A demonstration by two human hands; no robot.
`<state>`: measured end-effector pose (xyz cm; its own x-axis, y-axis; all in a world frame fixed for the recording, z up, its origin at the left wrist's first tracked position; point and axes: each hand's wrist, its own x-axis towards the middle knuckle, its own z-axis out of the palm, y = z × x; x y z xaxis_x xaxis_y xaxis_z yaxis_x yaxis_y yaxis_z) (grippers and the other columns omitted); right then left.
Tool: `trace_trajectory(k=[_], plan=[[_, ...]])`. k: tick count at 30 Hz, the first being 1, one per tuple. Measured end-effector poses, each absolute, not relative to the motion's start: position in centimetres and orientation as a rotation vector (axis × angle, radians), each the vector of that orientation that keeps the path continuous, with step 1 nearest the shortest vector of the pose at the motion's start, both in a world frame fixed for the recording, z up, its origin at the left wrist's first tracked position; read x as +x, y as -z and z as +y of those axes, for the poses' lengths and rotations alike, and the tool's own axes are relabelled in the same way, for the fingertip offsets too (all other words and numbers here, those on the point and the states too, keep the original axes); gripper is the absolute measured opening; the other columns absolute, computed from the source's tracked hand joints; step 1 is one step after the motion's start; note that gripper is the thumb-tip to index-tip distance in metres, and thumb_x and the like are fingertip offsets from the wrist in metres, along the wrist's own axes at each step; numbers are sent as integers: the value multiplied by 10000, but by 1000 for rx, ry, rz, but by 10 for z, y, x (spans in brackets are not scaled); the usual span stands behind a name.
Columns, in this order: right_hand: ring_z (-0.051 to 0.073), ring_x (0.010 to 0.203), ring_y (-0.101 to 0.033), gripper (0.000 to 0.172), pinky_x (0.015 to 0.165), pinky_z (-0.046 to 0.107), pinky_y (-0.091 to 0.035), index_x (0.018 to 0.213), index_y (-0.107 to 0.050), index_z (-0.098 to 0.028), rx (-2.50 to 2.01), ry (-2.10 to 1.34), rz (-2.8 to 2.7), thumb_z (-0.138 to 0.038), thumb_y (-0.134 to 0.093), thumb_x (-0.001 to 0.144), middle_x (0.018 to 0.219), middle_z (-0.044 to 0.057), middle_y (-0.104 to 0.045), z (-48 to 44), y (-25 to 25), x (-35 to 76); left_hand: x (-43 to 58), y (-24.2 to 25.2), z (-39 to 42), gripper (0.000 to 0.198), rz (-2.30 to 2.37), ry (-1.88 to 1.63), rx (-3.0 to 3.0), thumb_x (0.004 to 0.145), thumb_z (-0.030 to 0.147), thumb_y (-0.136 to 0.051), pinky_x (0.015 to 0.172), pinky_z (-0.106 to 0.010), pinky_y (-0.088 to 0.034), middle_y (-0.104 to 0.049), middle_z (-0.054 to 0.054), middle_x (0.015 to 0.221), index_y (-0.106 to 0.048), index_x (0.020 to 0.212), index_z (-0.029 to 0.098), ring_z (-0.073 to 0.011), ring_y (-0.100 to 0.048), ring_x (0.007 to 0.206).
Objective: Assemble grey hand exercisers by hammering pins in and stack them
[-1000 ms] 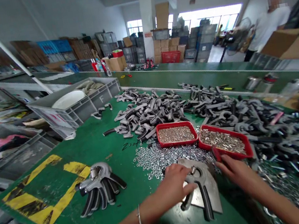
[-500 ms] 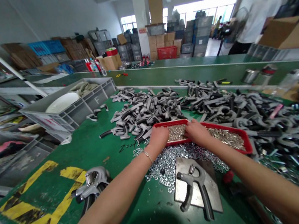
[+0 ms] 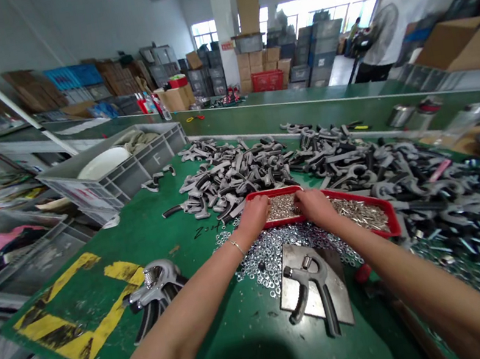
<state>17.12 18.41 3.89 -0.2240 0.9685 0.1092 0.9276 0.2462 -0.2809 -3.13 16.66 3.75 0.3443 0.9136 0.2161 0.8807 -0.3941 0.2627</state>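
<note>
My left hand (image 3: 256, 214) rests at the left end of a small red tray (image 3: 272, 192) filled with tiny metal parts (image 3: 281, 207). At its right end is my right hand (image 3: 314, 206). Both hands have curled fingers dipping in among the parts; what they pinch, if anything, is hidden. A second red tray (image 3: 393, 217) with longer metal pins (image 3: 362, 215) lies beside my right wrist. Loose washers (image 3: 258, 260) spread in front of the trays. Nearer me, a hand gripper (image 3: 313, 290) with dark handles lies on a steel plate (image 3: 343, 303).
Grey hand-gripper parts (image 3: 238, 167) are heaped behind the trays. Another sprung hand gripper (image 3: 159, 286) lies left, near yellow-black tape (image 3: 88, 345). A grey crate (image 3: 143, 159) stands at the back left. A person (image 3: 402, 21) is at the back right.
The view has tilted slightly, so the table appears a little higher. The person at the back right has moved left. My hands remain at the same red tray.
</note>
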Motion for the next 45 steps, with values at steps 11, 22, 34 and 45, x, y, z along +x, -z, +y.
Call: trace_trajectory(k=[11, 22, 34, 45], plan=[[185, 670, -668, 241, 629, 284, -519, 828, -608, -187, -1507, -950, -1753, -419, -563, 879, 727, 25, -681, 25, -42, 204, -22, -18, 23, 53, 1184, -752, 1888, 897, 210, -620, 746, -261, -481, -692, -4, 840, -661, 883, 179, -157, -646, 800], [218, 735, -631, 254, 714, 346, -504, 793, -625, -205, -1529, -863, -1704, -395, -533, 934, 762, 27, -647, -14, 2, 209, 6, 0, 29, 226, 1220, -493, 2651, 983, 343, -521, 881, -403, -384, -662, -60, 936, -656, 924, 171, -234, -560, 959], [241, 900, -588, 247, 825, 388, -508, 957, -660, -175, -1327, -288, -2225, -261, -434, 1011, 929, 100, -659, -5, 19, 193, -12, 8, 11, 243, 1074, -623, 2524, 1001, 230, -485, 970, -389, -402, -666, -54, 1158, -636, 1192, 233, -207, -556, 1079], [245, 931, -618, 262, 826, 362, -542, 1061, -671, -202, -1286, -250, -2437, -197, -418, 995, 1010, 94, -686, -5, 6, 193, -39, -46, 90, 216, 1339, -572, 2514, 997, 235, -476, 1008, -355, -432, -693, -45, 1104, -677, 1064, 196, -175, -597, 1075]])
